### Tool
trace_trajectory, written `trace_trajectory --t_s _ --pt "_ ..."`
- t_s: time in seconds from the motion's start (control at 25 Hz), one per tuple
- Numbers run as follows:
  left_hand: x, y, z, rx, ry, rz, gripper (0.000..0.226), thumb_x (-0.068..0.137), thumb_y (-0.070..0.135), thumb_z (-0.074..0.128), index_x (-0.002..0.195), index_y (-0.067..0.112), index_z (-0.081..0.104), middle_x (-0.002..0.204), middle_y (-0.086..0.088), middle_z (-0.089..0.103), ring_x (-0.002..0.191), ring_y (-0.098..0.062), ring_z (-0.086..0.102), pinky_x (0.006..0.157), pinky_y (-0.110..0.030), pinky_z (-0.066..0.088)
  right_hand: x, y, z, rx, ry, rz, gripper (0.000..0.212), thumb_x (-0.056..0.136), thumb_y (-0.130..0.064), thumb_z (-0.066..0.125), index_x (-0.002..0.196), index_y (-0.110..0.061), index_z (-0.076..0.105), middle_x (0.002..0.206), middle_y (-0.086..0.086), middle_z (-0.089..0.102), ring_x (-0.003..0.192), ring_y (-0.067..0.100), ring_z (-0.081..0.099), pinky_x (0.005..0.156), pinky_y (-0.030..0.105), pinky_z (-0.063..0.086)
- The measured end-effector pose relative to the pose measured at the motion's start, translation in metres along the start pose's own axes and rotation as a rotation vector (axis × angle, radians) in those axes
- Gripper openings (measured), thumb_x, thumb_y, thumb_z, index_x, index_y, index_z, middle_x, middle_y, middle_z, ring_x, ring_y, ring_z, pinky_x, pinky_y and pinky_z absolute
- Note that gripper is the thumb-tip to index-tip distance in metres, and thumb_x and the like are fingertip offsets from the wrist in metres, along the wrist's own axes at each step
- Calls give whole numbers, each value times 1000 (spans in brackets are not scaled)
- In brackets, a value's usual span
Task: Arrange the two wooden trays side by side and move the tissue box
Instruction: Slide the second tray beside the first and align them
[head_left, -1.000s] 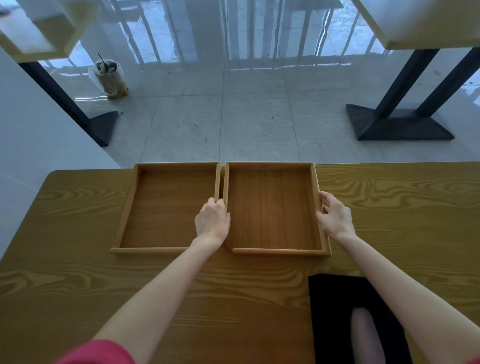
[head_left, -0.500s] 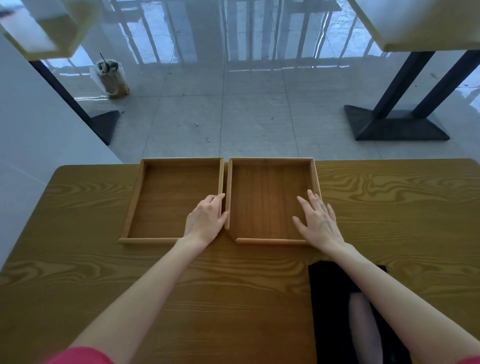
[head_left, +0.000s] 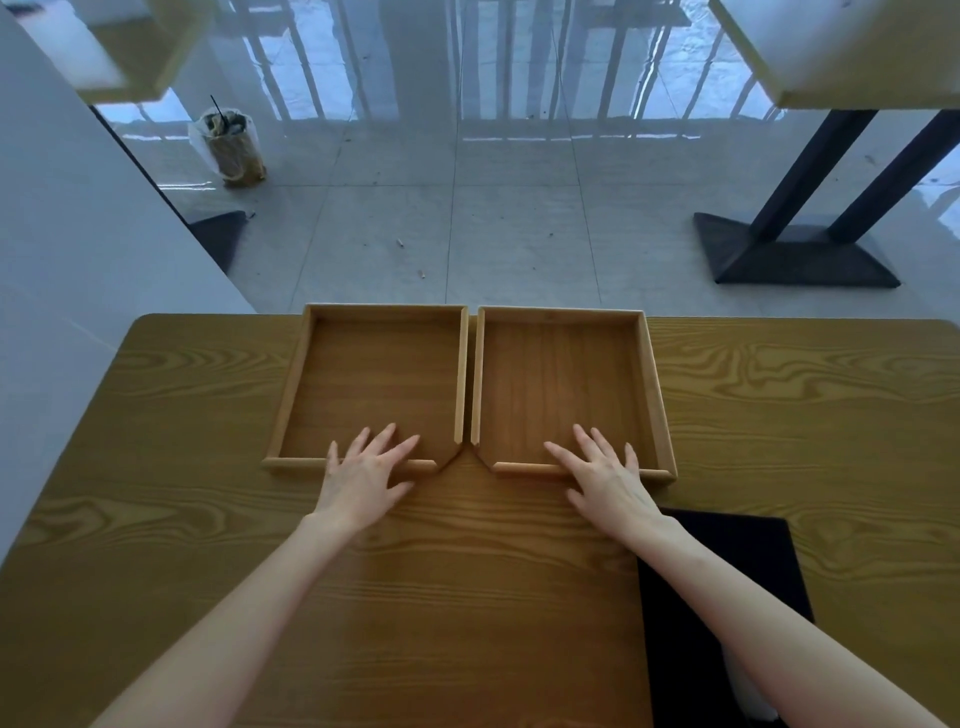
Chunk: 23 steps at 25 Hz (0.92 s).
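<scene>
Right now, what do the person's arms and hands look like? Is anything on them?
Both forearms are bare up to the bottom edge of the picture; no sleeve shows. The left hand and the right hand wear no gloves, and I can see no rings, watch or bracelet on them. Each hand shows five slim fingers.

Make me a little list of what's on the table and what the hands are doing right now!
table: wooden table
left tray: left wooden tray, empty
right tray: right wooden tray, empty, beside the left one with a thin gap
left hand: left hand, flat and open across the left tray's near rim
right hand: right hand, flat and open across the right tray's near rim
black box: black tissue box, near right
</scene>
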<state>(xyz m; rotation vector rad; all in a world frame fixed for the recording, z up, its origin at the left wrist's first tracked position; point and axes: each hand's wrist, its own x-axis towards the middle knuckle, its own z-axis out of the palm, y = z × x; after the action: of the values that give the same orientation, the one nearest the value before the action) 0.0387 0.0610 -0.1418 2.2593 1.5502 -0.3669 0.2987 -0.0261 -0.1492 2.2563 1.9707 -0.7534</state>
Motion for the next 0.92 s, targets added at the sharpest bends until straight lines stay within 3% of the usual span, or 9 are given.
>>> trace_trajectory --t_s 0.28,0.92 --pt "8 -11 -4 -47 -10 101 44 94 28 42 136 39 34 155 -1 19 143 -32 10 114 -55 19 2 0 2 19 65 -11 52 95 -7 36 136 -39 37 156 12 13 145 29 7 115 50 14" --pt "13 -11 -3 -54 0 114 43 94 29 42 134 40 37 155 0 20 142 -35 13 115 -51 20 8 -1 -1 -8 51 -51 52 95 -7 34 136 -38 38 157 12 12 145 30 7 117 45 13"
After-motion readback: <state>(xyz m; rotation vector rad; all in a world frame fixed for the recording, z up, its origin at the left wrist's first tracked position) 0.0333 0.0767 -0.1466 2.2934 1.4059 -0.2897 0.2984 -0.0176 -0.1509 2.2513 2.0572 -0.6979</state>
